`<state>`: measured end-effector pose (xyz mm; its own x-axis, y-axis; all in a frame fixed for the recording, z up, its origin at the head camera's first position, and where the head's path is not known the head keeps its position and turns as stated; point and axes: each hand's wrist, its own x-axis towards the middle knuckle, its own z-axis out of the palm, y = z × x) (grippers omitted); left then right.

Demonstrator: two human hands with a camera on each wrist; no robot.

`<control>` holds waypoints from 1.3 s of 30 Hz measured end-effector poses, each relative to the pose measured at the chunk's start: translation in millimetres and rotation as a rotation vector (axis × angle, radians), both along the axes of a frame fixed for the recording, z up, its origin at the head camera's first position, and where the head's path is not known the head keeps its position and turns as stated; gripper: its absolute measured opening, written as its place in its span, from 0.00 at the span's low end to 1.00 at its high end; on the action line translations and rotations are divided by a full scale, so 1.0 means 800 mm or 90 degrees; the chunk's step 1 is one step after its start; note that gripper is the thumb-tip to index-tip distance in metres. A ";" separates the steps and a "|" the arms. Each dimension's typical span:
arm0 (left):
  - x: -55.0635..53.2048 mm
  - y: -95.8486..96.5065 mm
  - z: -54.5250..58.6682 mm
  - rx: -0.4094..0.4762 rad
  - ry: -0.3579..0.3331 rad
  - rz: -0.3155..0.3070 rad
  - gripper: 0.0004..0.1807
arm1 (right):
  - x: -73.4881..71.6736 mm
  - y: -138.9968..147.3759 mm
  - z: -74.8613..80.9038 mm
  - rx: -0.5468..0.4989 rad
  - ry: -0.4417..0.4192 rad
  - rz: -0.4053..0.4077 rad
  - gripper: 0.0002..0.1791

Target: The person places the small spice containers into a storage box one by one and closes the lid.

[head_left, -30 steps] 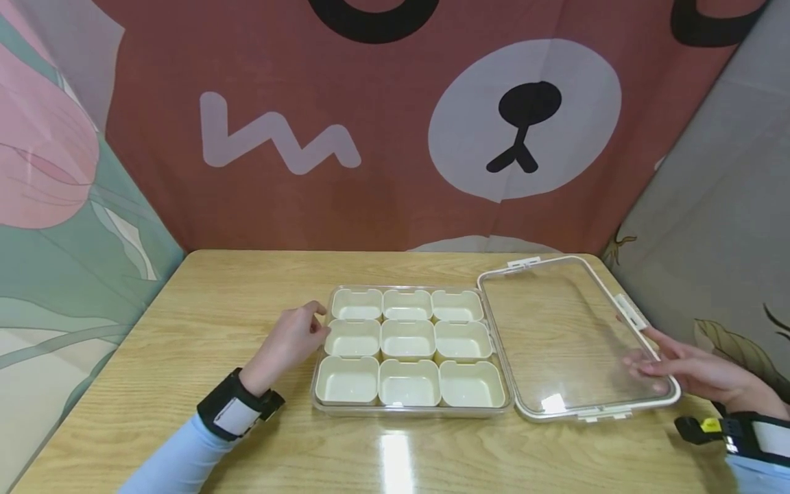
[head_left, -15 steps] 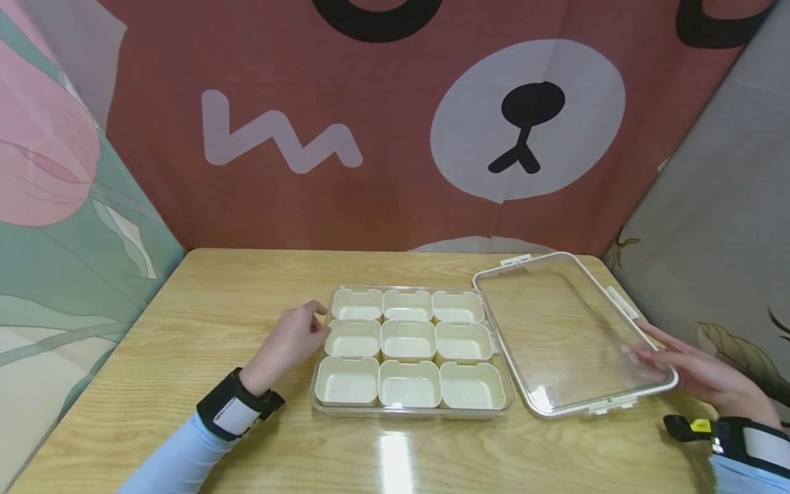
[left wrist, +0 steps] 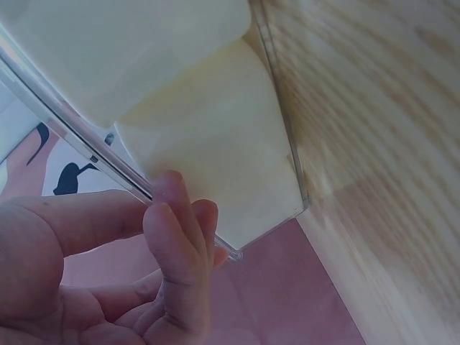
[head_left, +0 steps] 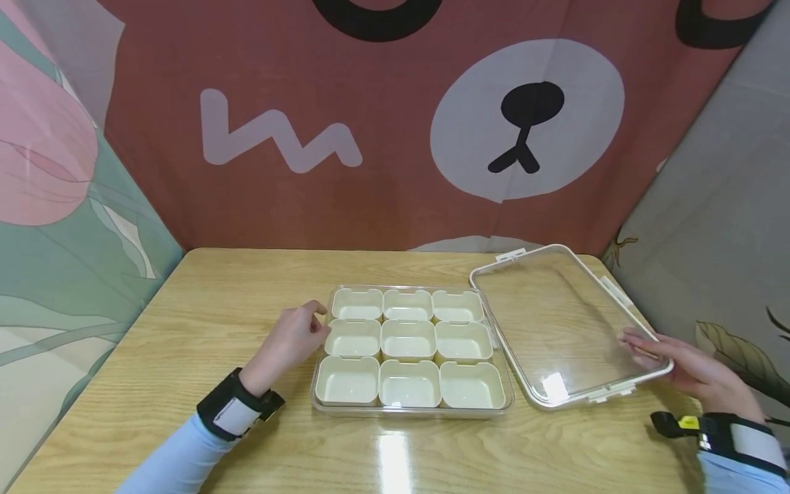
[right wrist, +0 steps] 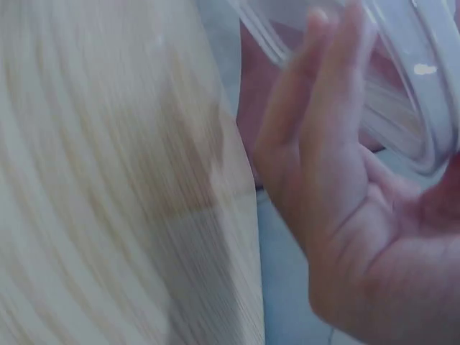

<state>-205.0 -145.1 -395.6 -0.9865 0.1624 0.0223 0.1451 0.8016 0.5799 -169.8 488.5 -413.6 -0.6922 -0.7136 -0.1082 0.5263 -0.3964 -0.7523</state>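
A clear plastic box (head_left: pixel 410 413) lies on the table, filled with several cream cups (head_left: pixel 409 384) set in rows, all without contents. My left hand (head_left: pixel 293 339) holds the box's left side; in the left wrist view its fingertips (left wrist: pixel 169 188) rest on the rim and outer wall. To the right, my right hand (head_left: pixel 691 370) grips the near right corner of a clear lid (head_left: pixel 589 396) with a white frame and clips. Its thumb lies over the panel and the other fingers are under it, as the right wrist view shows. The lid is tilted, its left edge beside the box.
The light wood table (head_left: pixel 247 274) ends at a brown cloth backdrop (head_left: pixel 278 213) with a bear print. Patterned cloth walls (head_left: pixel 710 206) stand at the left and right.
The lid has shifted slightly left and upward with my right hand, its far and right edges rising. My left hand and the box have stayed in place.
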 end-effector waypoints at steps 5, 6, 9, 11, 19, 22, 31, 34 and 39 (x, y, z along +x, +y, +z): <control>0.000 0.000 0.001 0.000 -0.001 0.002 0.19 | 0.007 -0.009 0.008 0.035 -0.057 -0.091 0.30; 0.001 0.000 0.001 0.000 -0.001 0.001 0.19 | 0.009 -0.012 0.010 0.039 -0.080 -0.120 0.29; 0.001 0.000 0.002 0.001 -0.003 0.001 0.19 | 0.010 -0.020 0.011 0.007 -0.114 -0.161 0.28; 0.001 0.000 0.002 0.002 -0.004 0.002 0.19 | 0.007 -0.024 0.009 -0.054 -0.124 -0.137 0.29; 0.001 0.000 0.002 0.003 -0.007 0.006 0.19 | -0.004 -0.029 -0.003 -0.186 -0.122 -0.074 0.31; 0.001 0.000 0.002 0.003 -0.007 0.005 0.19 | -0.003 -0.030 -0.005 -0.171 -0.127 -0.101 0.30; -0.001 0.001 0.001 0.000 -0.003 -0.001 0.19 | 0.003 -0.026 -0.008 -0.124 -0.188 -0.218 0.27; -0.002 0.001 0.000 0.002 -0.002 -0.001 0.19 | 0.002 -0.024 -0.010 -0.131 -0.201 -0.247 0.26; -0.001 -0.001 0.000 0.004 -0.001 -0.005 0.19 | -0.003 -0.021 -0.014 -0.172 -0.229 -0.257 0.27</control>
